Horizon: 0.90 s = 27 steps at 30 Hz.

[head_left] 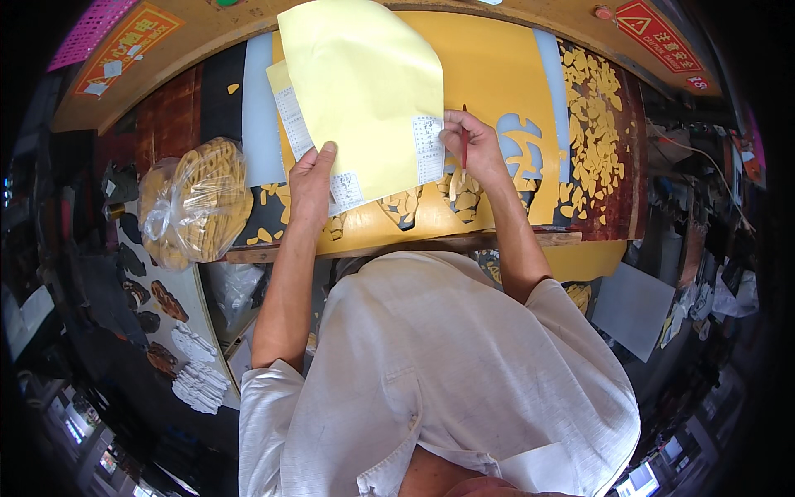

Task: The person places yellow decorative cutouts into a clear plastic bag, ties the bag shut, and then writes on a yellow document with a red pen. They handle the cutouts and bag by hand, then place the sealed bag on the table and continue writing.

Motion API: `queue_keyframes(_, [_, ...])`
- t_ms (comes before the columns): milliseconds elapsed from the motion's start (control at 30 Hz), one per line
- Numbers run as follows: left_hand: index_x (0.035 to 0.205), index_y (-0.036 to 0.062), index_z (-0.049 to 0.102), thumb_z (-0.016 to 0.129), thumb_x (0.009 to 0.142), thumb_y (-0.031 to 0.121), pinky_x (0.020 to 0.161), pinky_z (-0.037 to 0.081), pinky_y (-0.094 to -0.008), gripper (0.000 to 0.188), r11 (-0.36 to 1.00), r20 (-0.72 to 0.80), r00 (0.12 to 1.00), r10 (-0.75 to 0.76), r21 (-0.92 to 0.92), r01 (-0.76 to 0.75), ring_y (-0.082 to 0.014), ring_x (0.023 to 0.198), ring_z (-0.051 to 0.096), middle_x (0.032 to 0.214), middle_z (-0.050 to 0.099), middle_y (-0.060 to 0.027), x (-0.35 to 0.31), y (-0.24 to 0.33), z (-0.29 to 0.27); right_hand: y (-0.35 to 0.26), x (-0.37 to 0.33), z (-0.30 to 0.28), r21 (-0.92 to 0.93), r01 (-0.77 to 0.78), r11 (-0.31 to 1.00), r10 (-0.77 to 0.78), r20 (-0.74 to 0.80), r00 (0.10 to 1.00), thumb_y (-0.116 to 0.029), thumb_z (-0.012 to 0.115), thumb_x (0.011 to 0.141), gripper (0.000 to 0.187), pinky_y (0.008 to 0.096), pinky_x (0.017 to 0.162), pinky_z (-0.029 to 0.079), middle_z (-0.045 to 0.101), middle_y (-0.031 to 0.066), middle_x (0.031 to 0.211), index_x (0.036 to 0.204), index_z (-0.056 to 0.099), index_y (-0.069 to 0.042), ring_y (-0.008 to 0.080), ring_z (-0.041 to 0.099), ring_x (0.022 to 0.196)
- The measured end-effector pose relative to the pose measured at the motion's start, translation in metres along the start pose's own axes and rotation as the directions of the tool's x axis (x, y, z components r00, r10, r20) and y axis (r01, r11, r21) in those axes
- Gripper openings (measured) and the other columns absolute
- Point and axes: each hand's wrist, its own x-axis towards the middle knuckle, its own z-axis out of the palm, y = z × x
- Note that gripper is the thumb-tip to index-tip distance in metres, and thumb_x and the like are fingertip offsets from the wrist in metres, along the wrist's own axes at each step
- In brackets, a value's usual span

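My left hand (311,186) is closed on the lower left edge of a pale yellow sheet of paper (364,91), thumb on top. White printed slips (428,147) lie at its borders. My right hand (480,151) is at the sheet's right edge, with a slim red pen (464,137) between its fingers; whether it also grips the sheet I cannot tell. Below the paper spreads a mustard-yellow sheet of material (497,62) with cut-out holes. Small yellow offcuts (403,205) lie in and around the holes.
A clear plastic bag (197,203) of yellow cut pieces stands at the table's left edge. Many scraps (592,132) are strewn on the right. A beam with red warning signs (658,35) runs along the far side. White cut pieces (199,385) lie stacked at lower left.
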Motion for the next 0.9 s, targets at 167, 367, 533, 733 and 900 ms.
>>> queue_keyframes(167, [0.122, -0.0018, 0.069, 0.065, 0.105, 0.022, 0.085, 0.059, -0.0288, 0.030, 1.000, 0.017, 1.000, 0.006, -0.011, -0.005, -0.0136, 0.097, 0.070, 0.111, 0.074, -0.0083, -0.003, 0.002, 0.000, 0.000, 0.000, 0.000, 0.024, -0.005, 1.000, 0.005, 0.007, 1.000, 0.003, 0.064, 0.095, 0.032, 0.0272, 0.088, 0.054, 0.074, 0.0055, 0.105, 0.127, 0.067, 0.003, 0.0103, 0.066, 0.093])
queue_keyframes(367, [0.120, -0.0044, 0.070, 0.063, 0.105, 0.022, 0.074, 0.057, -0.0266, 0.031, 0.998, 0.000, 1.000, 0.015, -0.065, -0.015, -0.0119, 0.083, 0.068, 0.100, 0.074, -0.0068, -0.003, 0.001, 0.005, 0.009, 0.004, 0.000, -0.011, -0.031, 0.999, 0.031, -0.010, 0.999, 0.003, 0.062, 0.096, 0.037, 0.0273, 0.086, 0.055, 0.074, 0.0076, 0.108, 0.132, 0.064, 0.003, 0.0113, 0.067, 0.094])
queue_keyframes(533, [0.130, -0.0046, 0.063, 0.060, 0.107, 0.022, 0.080, 0.059, -0.0298, 0.035, 0.999, -0.042, 0.999, 0.005, 0.041, -0.003, -0.0137, 0.091, 0.069, 0.111, 0.072, -0.0097, 0.000, 0.004, 0.007, 0.019, 0.010, -0.002, -0.085, -0.005, 0.996, -0.005, -0.121, 0.993, 0.001, 0.062, 0.093, 0.039, 0.0260, 0.076, 0.055, 0.074, 0.0065, 0.099, 0.131, 0.067, -0.002, 0.0112, 0.066, 0.085])
queue_keyframes(733, [0.127, -0.0035, 0.068, 0.060, 0.106, 0.017, 0.077, 0.059, -0.0274, 0.030, 0.997, -0.117, 0.991, 0.064, 0.049, -0.059, -0.0122, 0.084, 0.068, 0.102, 0.073, -0.0078, -0.004, 0.001, 0.012, 0.019, 0.011, -0.014, -0.216, -0.054, 0.975, 0.014, -0.183, 0.983, -0.001, 0.063, 0.094, 0.041, 0.0253, 0.080, 0.055, 0.075, 0.0080, 0.104, 0.135, 0.064, 0.000, 0.0101, 0.066, 0.089])
queue_keyframes(900, [0.123, -0.0020, 0.070, 0.065, 0.103, 0.019, 0.073, 0.059, -0.0263, 0.030, 0.989, -0.054, 0.998, -0.039, 0.140, 0.047, -0.0100, 0.080, 0.068, 0.095, 0.072, -0.0051, -0.004, -0.003, 0.011, 0.015, 0.014, -0.016, -0.203, -0.038, 0.978, -0.007, -0.220, 0.975, -0.004, 0.065, 0.094, 0.042, 0.0252, 0.078, 0.055, 0.075, 0.0077, 0.102, 0.135, 0.064, 0.000, 0.0094, 0.066, 0.086])
